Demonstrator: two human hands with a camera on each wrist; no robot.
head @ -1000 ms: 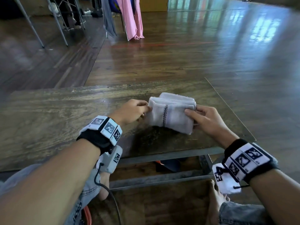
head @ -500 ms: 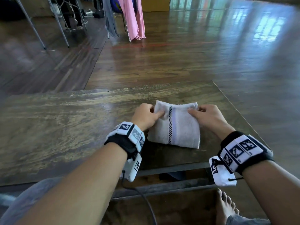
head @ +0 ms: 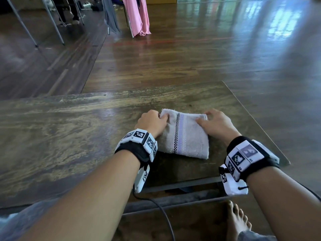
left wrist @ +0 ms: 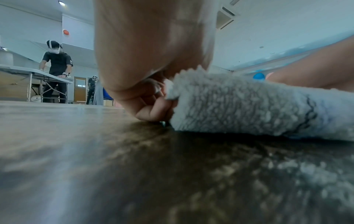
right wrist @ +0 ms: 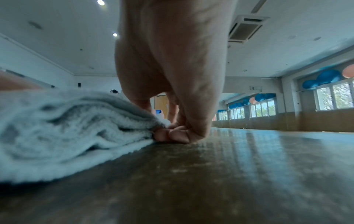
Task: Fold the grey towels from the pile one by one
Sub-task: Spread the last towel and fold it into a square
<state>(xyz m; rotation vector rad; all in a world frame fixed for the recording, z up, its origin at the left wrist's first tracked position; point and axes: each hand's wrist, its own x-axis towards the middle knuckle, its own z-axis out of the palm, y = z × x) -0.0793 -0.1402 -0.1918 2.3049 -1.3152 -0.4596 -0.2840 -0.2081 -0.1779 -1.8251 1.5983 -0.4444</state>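
Grey terry towel (head: 184, 134) had come down onto the wooden bench (head: 69, 129) since a second ago, when both hands held it up off the surface and bunched. It lay flat as a folded packet with the checkered stripe running from 12 to 6 o'clock, so I'd guess this fold was pretty much done and only a smoothing or release was left. No pile showed anywhere in view, so couldn't tell how many remained.

The left hand (head: 151, 121) was the grip at the packet's 10 o'clock corner, fingers curled and pinching the edge against the bench. The right hand (head: 216, 125) pinched the 2 o'clock corner the same way, fingertips tucked under the layers in the wrist view. The towel sat between the two hands, toward the bench's right end.
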